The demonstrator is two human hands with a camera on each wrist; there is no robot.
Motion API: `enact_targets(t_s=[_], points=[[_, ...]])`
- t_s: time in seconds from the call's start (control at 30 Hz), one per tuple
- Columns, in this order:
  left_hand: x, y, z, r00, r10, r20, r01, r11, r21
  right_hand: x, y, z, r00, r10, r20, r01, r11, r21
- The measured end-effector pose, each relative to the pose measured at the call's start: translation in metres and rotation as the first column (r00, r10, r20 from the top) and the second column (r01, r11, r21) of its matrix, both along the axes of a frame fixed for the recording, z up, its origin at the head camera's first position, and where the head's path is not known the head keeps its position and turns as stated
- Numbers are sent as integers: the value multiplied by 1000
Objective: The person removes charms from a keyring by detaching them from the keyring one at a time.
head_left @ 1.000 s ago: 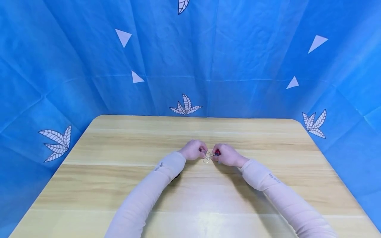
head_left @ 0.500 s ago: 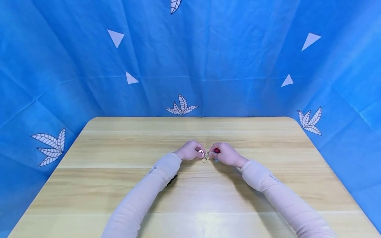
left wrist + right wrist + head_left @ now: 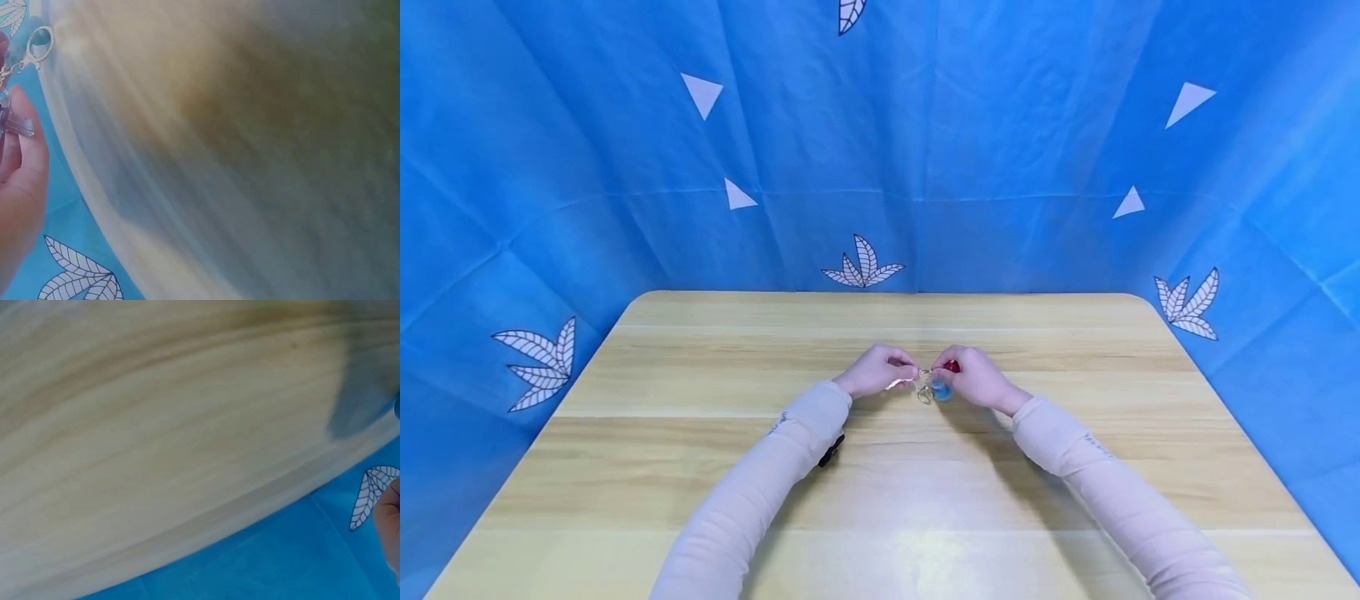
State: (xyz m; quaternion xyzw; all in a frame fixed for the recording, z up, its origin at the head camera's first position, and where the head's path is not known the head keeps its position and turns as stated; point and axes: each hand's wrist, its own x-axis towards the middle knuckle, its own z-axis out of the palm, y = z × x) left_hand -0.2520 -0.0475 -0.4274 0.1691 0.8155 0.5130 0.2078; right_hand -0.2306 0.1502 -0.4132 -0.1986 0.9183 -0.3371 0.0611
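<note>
Over the far middle of the table my left hand (image 3: pixel 874 372) pinches a key (image 3: pixel 21 127), whose silvery blade sticks out between the fingers in the left wrist view. My right hand (image 3: pixel 976 377) grips a keychain with a red part (image 3: pixel 952 367) and a round blue part (image 3: pixel 942 390) hanging beneath the fingers. Between the two hands dangles its metal clasp (image 3: pixel 925 394), a pale gold loop with a short chain (image 3: pixel 14 67) in the left wrist view. Fingers hide where key and keychain join. Just a slice of the right hand (image 3: pixel 390 525) enters the right wrist view.
The light wooden table (image 3: pixel 925 483) stretches around both arms. A blue curtain (image 3: pixel 1022 142) with leaf and triangle prints stands along its back and sides. A small black object (image 3: pixel 831 451) shows under the left cuff.
Both hands have risen slightly away from the front edge. The clasp now hangs lower between them, and more of the blue part shows below the right hand.
</note>
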Motion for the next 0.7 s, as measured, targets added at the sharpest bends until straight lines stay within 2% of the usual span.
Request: enact_targets(t_s=[0.23, 0.5, 0.6, 0.7], points=[[1, 3, 6, 999, 43, 4, -43, 999, -15, 1, -1, 4, 1000, -1, -15, 2, 1000, 10], [6, 6, 13, 995, 91, -44, -90, 996, 9, 2, -3, 7, 1000, 0, -28, 0, 1000, -17], [6, 7, 14, 993, 67, -100, -70, 997, -25, 2, -2, 9, 1000, -8, -17, 7, 1000, -28], [6, 9, 14, 983, 45, -181, -59, 995, -74, 2, -2, 11, 1000, -21, 4, 21, 999, -44]])
